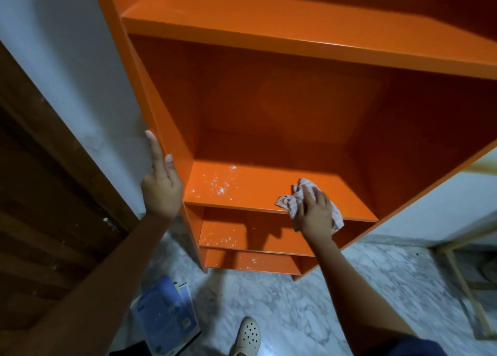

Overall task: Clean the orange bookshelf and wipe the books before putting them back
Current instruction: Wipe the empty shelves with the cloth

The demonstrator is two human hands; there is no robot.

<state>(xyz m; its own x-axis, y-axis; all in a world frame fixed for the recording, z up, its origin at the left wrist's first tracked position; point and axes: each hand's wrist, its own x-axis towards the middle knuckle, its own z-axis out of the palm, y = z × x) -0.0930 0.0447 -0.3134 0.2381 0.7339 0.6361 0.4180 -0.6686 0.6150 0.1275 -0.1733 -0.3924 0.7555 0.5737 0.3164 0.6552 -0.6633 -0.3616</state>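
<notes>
Head view: left hand (161,187), fingers (155,151) released, rests on the glossy orange bookshelf's (242,25) left edge; right hand (317,213) grasps a crumpled pink-checked cloth (289,202) at the white-specked shelf's (255,191) front edge.

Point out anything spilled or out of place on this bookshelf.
White specks litter the left of the shelf under the cloth, and both shelves below. Books lie on the floor.

1. The bookshelf (269,14) is bright orange all over, its lower boards dotted with white specks (218,185).
2. The cloth (291,203) is pale pink with a faint check.
3. The floor (322,288) is marbled grey and white.
4. The books (164,315) have blue covers.
5. The shoe (248,334) is cream; the door (40,194) is dark brown.
</notes>
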